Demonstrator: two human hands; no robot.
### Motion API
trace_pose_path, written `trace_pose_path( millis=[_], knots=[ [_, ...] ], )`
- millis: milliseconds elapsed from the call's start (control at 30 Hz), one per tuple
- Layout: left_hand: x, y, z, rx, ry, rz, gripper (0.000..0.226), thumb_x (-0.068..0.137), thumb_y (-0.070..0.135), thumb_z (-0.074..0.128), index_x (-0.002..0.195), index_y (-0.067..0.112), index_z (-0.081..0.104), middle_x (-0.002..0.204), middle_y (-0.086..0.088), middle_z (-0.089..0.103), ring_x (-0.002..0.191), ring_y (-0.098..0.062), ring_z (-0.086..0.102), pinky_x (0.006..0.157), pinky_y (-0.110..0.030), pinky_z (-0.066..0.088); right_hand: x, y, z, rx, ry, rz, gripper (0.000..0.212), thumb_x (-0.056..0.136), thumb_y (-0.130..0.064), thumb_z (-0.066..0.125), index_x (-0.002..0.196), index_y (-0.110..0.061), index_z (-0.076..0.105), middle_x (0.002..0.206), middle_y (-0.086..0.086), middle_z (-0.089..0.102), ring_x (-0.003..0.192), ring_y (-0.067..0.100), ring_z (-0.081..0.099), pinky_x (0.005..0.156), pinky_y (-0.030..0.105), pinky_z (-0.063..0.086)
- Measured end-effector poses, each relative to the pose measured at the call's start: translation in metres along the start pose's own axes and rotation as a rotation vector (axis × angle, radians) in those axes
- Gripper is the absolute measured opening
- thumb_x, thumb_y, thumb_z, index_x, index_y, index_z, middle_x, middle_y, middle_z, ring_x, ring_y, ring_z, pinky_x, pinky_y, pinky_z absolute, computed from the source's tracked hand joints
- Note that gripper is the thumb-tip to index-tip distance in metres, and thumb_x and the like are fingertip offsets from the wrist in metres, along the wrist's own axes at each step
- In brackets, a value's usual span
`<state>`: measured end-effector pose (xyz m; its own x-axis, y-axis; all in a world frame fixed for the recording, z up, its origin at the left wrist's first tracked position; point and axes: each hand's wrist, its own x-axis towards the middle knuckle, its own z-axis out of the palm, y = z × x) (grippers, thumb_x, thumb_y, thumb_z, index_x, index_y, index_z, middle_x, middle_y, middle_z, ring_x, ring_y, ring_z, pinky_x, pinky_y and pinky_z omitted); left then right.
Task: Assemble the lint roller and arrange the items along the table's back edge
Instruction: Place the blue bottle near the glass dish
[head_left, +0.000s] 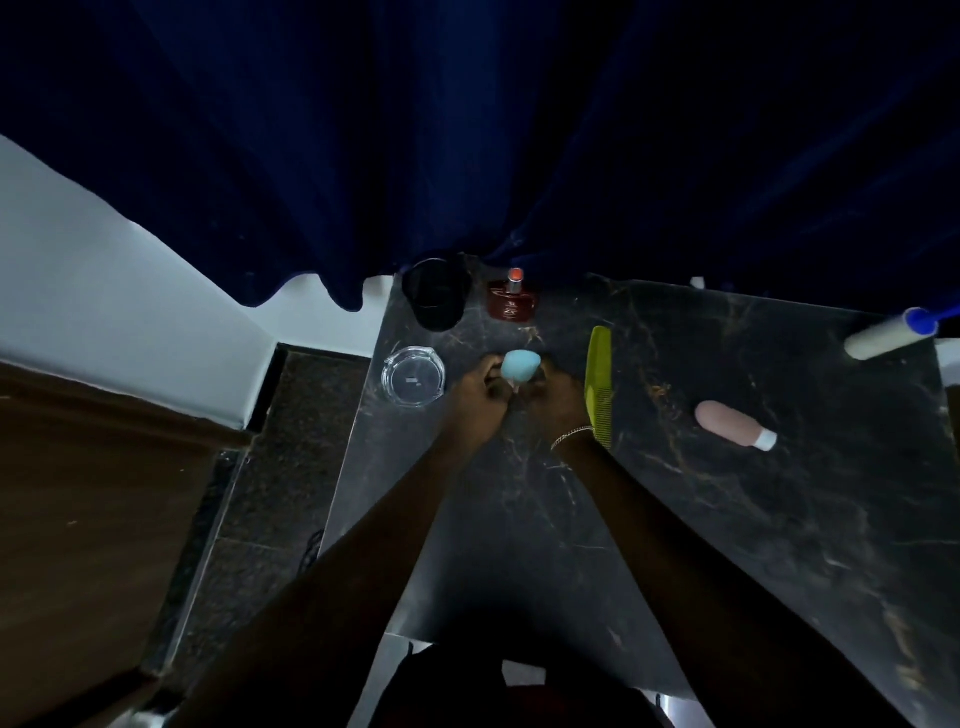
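Both my hands meet over the dark marble table (779, 519), holding a small light-blue bottle (520, 365) between them. My left hand (480, 392) grips it from the left and my right hand (553, 397), with a bracelet on the wrist, from the right. The bottle's lower end is hidden by my fingers. The lint roller (891, 332), white with a blue handle end, lies at the far right back edge. A green comb (598, 382) lies just right of my right hand. A pink bottle (735, 425) with a white cap lies on its side further right.
A black cup (435, 299) and a red perfume bottle (511, 299) stand at the back left. A clear glass ashtray (413, 375) sits near the table's left edge. A dark blue curtain (519, 130) hangs behind the table. Dark floor tiles and a wooden surface lie to the left.
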<state>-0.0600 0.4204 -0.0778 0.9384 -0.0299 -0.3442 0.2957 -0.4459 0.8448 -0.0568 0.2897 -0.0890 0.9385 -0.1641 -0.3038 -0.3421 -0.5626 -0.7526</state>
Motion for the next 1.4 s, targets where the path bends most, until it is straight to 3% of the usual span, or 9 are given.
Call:
trace_pose_path(
  millis=[100,233,433,833,967,1100,1167,1267,1400],
  knots=[
    [0.012,-0.005,-0.002,0.046,-0.035,-0.006,0.044,0.095,0.008,0.062,0.138,0.013,0.057,0.13,-0.008,0.071,0.121,-0.028,0.066,0.104,-0.046,0.053,0.011,0.001,0.012,-0.056,0.017,-0.009,0.04,0.084,-0.017,0.065,0.124,-0.019,0.063,0.113,0.003,0.073,0.106,0.025,0.069,0.082,0.02,0.047],
    [0.026,-0.012,-0.005,0.059,-0.051,-0.029,0.045,0.094,0.006,0.06,0.137,0.015,0.056,0.132,-0.006,0.069,0.123,-0.025,0.065,0.104,-0.036,0.051,0.024,0.003,0.028,-0.065,0.013,0.034,0.045,0.086,-0.026,0.061,0.131,-0.022,0.058,0.121,0.004,0.07,0.113,0.027,0.066,0.095,0.042,0.054],
    [0.037,-0.019,-0.005,0.046,-0.075,-0.017,0.048,0.092,0.001,0.059,0.139,0.012,0.053,0.134,-0.009,0.067,0.126,-0.026,0.062,0.107,-0.036,0.048,0.027,0.003,0.039,-0.008,0.099,0.005,0.052,0.08,-0.033,0.057,0.131,-0.022,0.058,0.118,0.004,0.072,0.11,0.026,0.067,0.083,0.021,0.04],
    [0.034,-0.015,-0.008,0.022,-0.021,-0.014,0.049,0.095,0.004,0.063,0.142,0.004,0.051,0.138,-0.014,0.065,0.13,-0.03,0.061,0.112,-0.044,0.047,0.028,0.01,0.039,-0.014,0.06,-0.069,0.061,0.083,-0.009,0.065,0.141,-0.016,0.049,0.121,0.01,0.07,0.11,0.029,0.068,0.095,0.035,0.054],
    [0.024,-0.014,-0.015,0.057,0.028,0.025,0.056,0.096,0.009,0.065,0.148,0.006,0.048,0.143,-0.013,0.062,0.133,-0.028,0.058,0.115,-0.035,0.043,0.018,0.013,0.03,0.021,0.019,-0.056,0.075,0.085,-0.01,0.066,0.151,-0.026,0.035,0.132,0.003,0.066,0.12,0.022,0.064,0.102,0.042,0.052],
    [0.005,-0.014,-0.022,0.118,0.096,0.113,0.054,0.095,0.007,0.063,0.147,0.006,0.05,0.144,-0.013,0.059,0.135,-0.027,0.054,0.111,-0.024,0.038,0.0,0.016,0.017,0.059,0.044,-0.125,0.075,0.085,0.006,0.06,0.153,-0.014,0.035,0.144,0.005,0.055,0.127,0.022,0.058,0.105,0.045,0.05],
    [-0.006,-0.013,-0.022,0.168,0.146,0.181,0.05,0.094,0.007,0.063,0.143,0.004,0.053,0.141,-0.016,0.06,0.133,-0.029,0.054,0.107,-0.018,0.032,-0.009,0.018,0.009,0.04,0.033,-0.166,0.073,0.085,0.003,0.059,0.153,-0.013,0.035,0.148,0.004,0.051,0.132,0.022,0.055,0.106,0.044,0.048],
    [-0.024,-0.01,-0.019,0.252,0.173,0.233,0.05,0.098,0.014,0.063,0.145,0.002,0.051,0.144,-0.017,0.057,0.134,-0.031,0.052,0.11,-0.026,0.034,-0.025,0.024,-0.006,-0.076,0.055,-0.194,0.068,0.089,-0.014,0.062,0.152,-0.016,0.036,0.145,0.005,0.055,0.122,0.025,0.063,0.101,0.04,0.053],
    [-0.044,-0.003,-0.013,0.391,0.201,0.324,0.053,0.101,0.022,0.059,0.148,0.003,0.047,0.149,-0.017,0.051,0.138,-0.031,0.048,0.115,-0.034,0.037,-0.042,0.029,-0.024,-0.031,0.063,-0.237,0.064,0.091,-0.019,0.066,0.149,-0.011,0.04,0.147,0.005,0.051,0.133,0.022,0.053,0.11,0.034,0.046]
  ],
)
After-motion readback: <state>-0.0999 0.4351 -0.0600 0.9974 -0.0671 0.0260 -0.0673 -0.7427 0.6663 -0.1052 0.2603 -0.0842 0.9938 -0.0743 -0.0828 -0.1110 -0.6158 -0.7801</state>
